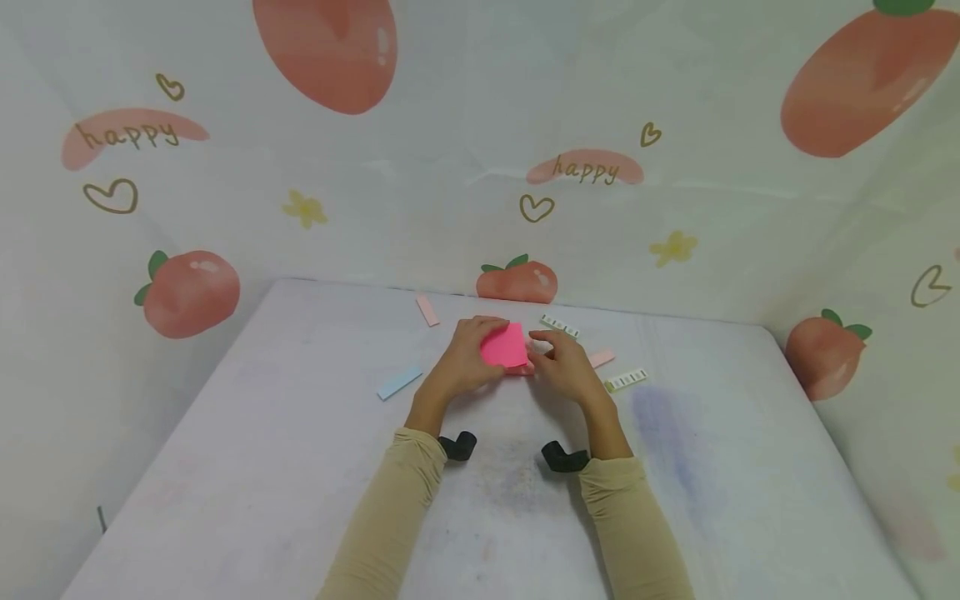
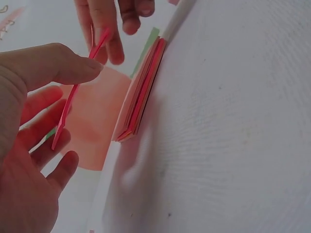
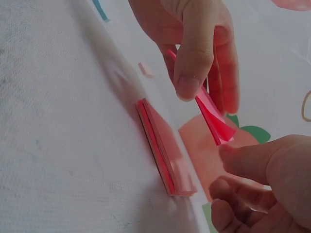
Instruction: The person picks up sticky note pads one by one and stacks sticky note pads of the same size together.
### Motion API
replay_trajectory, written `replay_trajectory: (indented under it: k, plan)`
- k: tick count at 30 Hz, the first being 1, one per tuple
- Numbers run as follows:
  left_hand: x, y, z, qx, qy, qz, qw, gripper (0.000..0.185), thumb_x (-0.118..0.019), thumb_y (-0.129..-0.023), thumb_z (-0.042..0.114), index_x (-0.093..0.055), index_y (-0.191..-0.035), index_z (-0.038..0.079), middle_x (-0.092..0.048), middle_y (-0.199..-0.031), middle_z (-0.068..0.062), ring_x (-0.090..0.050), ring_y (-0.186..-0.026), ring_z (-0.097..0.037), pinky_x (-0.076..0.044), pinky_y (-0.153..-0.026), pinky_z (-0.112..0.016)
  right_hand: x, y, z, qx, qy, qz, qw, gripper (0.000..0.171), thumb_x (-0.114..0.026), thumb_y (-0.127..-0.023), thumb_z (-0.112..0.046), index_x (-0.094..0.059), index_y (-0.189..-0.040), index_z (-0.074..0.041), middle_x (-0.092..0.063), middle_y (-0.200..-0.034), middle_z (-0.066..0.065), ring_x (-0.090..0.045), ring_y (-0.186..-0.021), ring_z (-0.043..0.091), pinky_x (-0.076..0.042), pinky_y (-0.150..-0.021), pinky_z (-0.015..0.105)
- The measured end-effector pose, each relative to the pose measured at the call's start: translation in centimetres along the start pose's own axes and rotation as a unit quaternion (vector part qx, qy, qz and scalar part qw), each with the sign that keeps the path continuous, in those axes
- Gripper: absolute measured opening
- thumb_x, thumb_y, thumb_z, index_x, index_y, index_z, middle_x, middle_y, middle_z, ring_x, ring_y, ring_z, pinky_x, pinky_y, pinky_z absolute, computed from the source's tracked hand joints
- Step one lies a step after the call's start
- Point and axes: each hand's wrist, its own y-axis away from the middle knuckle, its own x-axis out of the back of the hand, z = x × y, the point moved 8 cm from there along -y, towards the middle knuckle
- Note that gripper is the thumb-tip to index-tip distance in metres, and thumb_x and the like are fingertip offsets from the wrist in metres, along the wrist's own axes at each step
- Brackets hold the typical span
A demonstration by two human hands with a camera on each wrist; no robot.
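My left hand (image 1: 463, 360) holds a thin pad of bright pink sticky notes (image 1: 506, 347) above the table, the thumb on one face and fingers behind. In the right wrist view, the sheets of this pad (image 3: 214, 119) spread slightly apart at one corner. My right hand (image 1: 567, 367) is at the pad's right edge, fingers loosely bent; its thumb tip is at that corner, and whether it touches I cannot tell. Beneath both hands, a thicker stack of pink and red paper (image 2: 141, 92) with a pale pink top lies on the table.
Around the hands lie a pale pink strip (image 1: 427, 310), a light blue strip (image 1: 400, 383), another pink strip (image 1: 602, 358) and two patterned strips (image 1: 560, 326) (image 1: 626, 381). Behind the white table (image 1: 300, 467) hangs a fruit-printed cloth (image 1: 450, 167).
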Motion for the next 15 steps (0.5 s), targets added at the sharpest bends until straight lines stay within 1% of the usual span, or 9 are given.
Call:
replay_trajectory:
  k: [2, 5, 7, 9, 12, 15]
  plan:
    - [-0.1, 0.0, 0.2, -0.005, 0.001, -0.001, 1.0, 0.07, -0.079, -0.081, 0.018, -0.054, -0.147, 0.018, -0.05, -0.15, -0.001, -0.039, -0.139, -0.026, -0.05, -0.106, -0.046, 0.2, 0.0, 0.0, -0.004, -0.009, 0.011, 1.0, 0.043, -0.061, -0.102, -0.022, -0.059, -0.141, -0.006, -0.061, -0.138, 0.018, -0.069, -0.105, 0.032, -0.057, -0.09, 0.046]
    - [-0.2, 0.0, 0.3, -0.008, 0.005, -0.004, 1.0, 0.07, -0.079, -0.08, 0.017, -0.054, -0.146, 0.017, -0.051, -0.15, -0.001, -0.039, -0.139, -0.026, -0.049, -0.106, -0.046, 0.3, 0.0, 0.0, -0.013, -0.03, 0.024, 0.999, 0.039, -0.057, -0.104, -0.023, -0.06, -0.139, -0.006, -0.066, -0.132, 0.017, -0.068, -0.102, 0.03, -0.057, -0.084, 0.038]
    - [-0.4, -0.1, 0.3, -0.009, 0.012, -0.007, 0.9999, 0.07, -0.079, -0.08, 0.015, -0.055, -0.146, 0.018, -0.052, -0.15, -0.001, -0.039, -0.139, -0.027, -0.049, -0.106, -0.046, 0.4, 0.0, 0.0, -0.022, -0.048, 0.03, 0.998, 0.04, -0.056, -0.104, -0.024, -0.06, -0.14, -0.007, -0.068, -0.128, 0.017, -0.069, -0.101, 0.029, -0.056, -0.083, 0.036]
    - [-0.7, -0.2, 0.3, -0.011, 0.019, -0.013, 0.9997, 0.071, -0.08, -0.08, 0.015, -0.054, -0.146, 0.019, -0.053, -0.149, 0.0, -0.038, -0.139, -0.026, -0.049, -0.106, -0.046, 0.4, 0.0, 0.1, -0.025, -0.063, 0.036, 0.997, 0.041, -0.057, -0.104, -0.026, -0.059, -0.141, -0.006, -0.07, -0.125, 0.018, -0.07, -0.101, 0.029, -0.056, -0.082, 0.034]
    - [-1.1, -0.3, 0.5, -0.017, 0.027, -0.023, 0.9992, 0.072, -0.08, -0.08, 0.016, -0.054, -0.147, 0.02, -0.053, -0.149, 0.002, -0.038, -0.138, -0.025, -0.05, -0.105, -0.045, 0.5, 0.1, 0.0, -0.025, -0.075, 0.042, 0.996, 0.044, -0.06, -0.103, -0.025, -0.057, -0.142, -0.005, -0.071, -0.122, 0.019, -0.072, -0.103, 0.031, -0.057, -0.085, 0.035]
    - [-1.3, -0.3, 0.6, -0.021, 0.03, -0.032, 0.9988, 0.074, -0.08, -0.08, 0.016, -0.052, -0.148, 0.021, -0.052, -0.15, 0.002, -0.04, -0.137, -0.025, -0.051, -0.104, -0.045, 0.5, 0.0, 0.0, -0.019, -0.084, 0.048, 0.995, 0.043, -0.063, -0.101, -0.021, -0.058, -0.141, -0.004, -0.072, -0.117, 0.019, -0.071, -0.098, 0.029, -0.054, -0.08, 0.029]
